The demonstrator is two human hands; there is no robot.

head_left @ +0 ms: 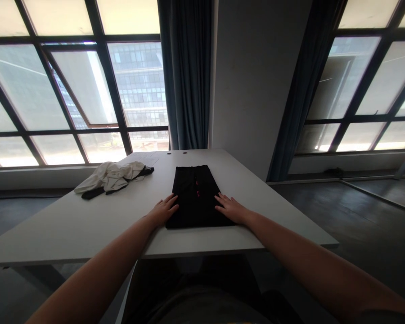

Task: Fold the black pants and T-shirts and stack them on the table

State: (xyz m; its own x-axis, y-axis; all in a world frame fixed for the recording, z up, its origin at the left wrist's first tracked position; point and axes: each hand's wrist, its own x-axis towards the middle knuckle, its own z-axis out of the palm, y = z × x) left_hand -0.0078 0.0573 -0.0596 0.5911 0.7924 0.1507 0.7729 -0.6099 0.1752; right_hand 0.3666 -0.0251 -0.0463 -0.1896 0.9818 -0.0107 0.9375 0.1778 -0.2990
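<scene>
A black garment (192, 209), folded into a flat rectangle, lies on the white table (121, 234) in front of me. Small red marks run down its middle. At its left edge rests my left hand (162, 210), fingers spread and touching the cloth. My right hand (232, 209) lies on the right edge, its fingers also apart and flat. Neither hand grips anything. Which kind of garment it is, I cannot tell.
A crumpled white garment with dark parts (113, 177) lies on the table's left side. Two dark round holes (185, 153) sit near the far edge. Beyond stand windows, a blue curtain (189, 76) and a grey pillar (253, 85).
</scene>
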